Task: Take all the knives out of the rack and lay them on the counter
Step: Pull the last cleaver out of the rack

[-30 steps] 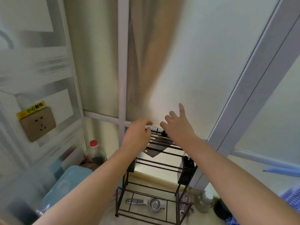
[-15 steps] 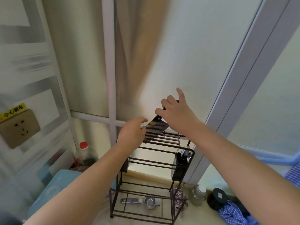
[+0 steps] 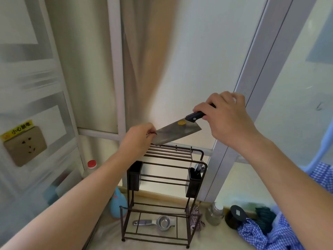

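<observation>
cleaver above rack, right hand clamped on handle, left hand pinching blade tip

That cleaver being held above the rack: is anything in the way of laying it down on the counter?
The rack stands directly beneath the cleaver, so it must go sideways. Right of the rack, a jar, black lid and checked cloth crowd the counter. Both hands hold the cleaver: right hand, left hand.
</observation>
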